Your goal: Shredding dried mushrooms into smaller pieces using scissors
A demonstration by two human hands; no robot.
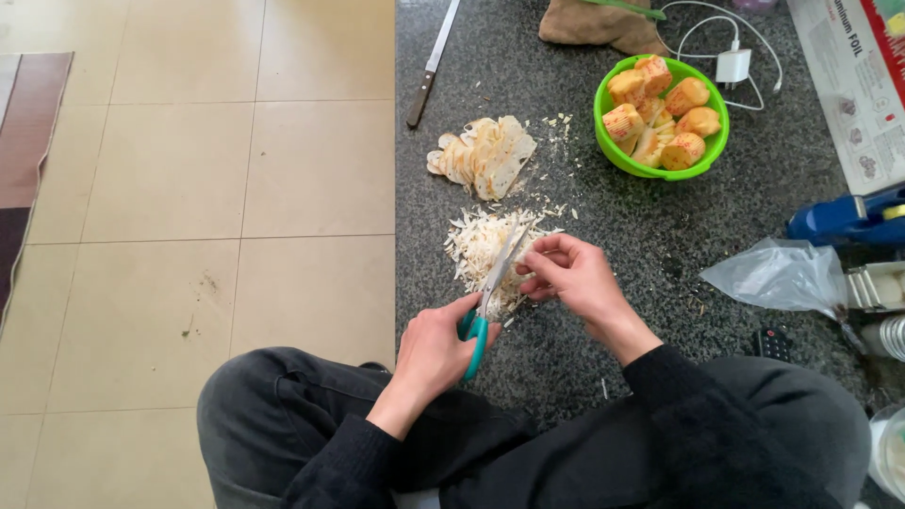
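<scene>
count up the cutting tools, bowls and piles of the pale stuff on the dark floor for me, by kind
scissors, teal handles, in the left hand: 1
knife, lying at the top: 1
green bowl of yellow-orange chunks: 1
piles of pale material: 2, thin shreds by the right hand and flat slices above
total: 5
</scene>
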